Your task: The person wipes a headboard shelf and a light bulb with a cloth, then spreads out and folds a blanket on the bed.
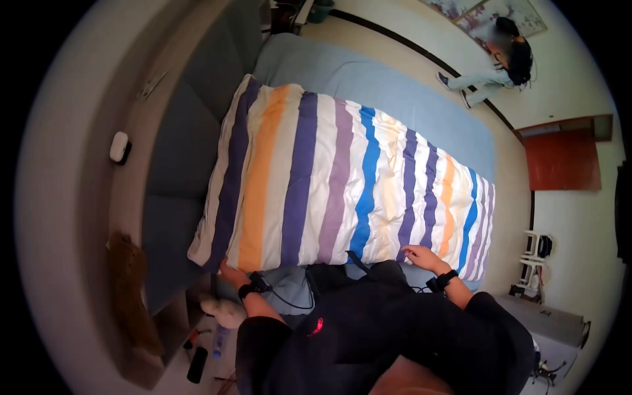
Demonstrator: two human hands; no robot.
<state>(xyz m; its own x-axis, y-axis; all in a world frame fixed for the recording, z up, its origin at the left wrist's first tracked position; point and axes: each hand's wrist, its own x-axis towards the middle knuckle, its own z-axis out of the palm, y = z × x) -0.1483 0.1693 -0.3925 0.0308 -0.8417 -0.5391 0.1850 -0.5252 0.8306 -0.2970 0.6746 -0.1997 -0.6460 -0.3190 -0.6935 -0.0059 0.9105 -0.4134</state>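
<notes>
A striped quilt (306, 178) in white, purple, orange and blue lies spread over a bed with a light blue sheet (316, 62). At the quilt's near left corner, my left hand (230, 273) is closed on its edge; some of the fingers are hidden by the fabric. Farther right along the same near edge, my right hand (424, 258) rests over the quilt with its fingers loosely stretched out, holding nothing that I can see. Small wrinkles run across the quilt's middle and right part.
A grey padded headboard (178, 131) stands at the left, with a white case (120, 147) on its ledge. Brown plush (128, 283) lies below. A bottle (219, 341) and a black cylinder (197, 365) are near my left side. Another person (507, 62) sits by the far wall.
</notes>
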